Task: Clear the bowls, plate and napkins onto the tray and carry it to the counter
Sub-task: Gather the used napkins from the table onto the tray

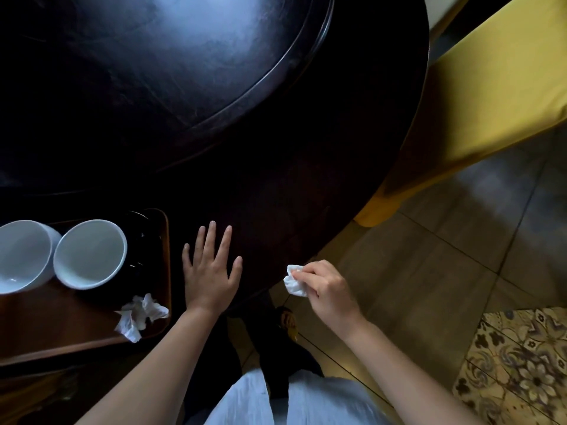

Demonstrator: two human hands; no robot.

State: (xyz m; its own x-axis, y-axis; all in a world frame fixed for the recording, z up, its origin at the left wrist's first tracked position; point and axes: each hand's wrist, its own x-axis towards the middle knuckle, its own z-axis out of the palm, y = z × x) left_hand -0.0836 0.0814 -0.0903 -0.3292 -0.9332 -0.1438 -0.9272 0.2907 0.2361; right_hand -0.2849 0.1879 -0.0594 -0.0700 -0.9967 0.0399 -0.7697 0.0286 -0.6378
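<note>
A brown tray (pixel 76 329) lies on the dark round table (pixel 276 179) at the lower left. Two white bowls stand on it side by side, one at the frame's left edge (pixel 21 256) and one to its right (pixel 90 254). A dark plate (pixel 142 240) sits behind the right bowl on the tray. A crumpled white napkin (pixel 139 315) rests on the tray's near right corner. My left hand (pixel 211 271) lies flat and spread on the table, just right of the tray. My right hand (pixel 325 286) pinches a second crumpled white napkin (pixel 294 280) at the table's edge.
A raised dark turntable (pixel 184 72) fills the table's middle. A chair with a yellow cover (pixel 491 102) stands close to the table at the right. Grey floor tiles (pixel 445 256) and a patterned mat (pixel 521 363) lie at the lower right.
</note>
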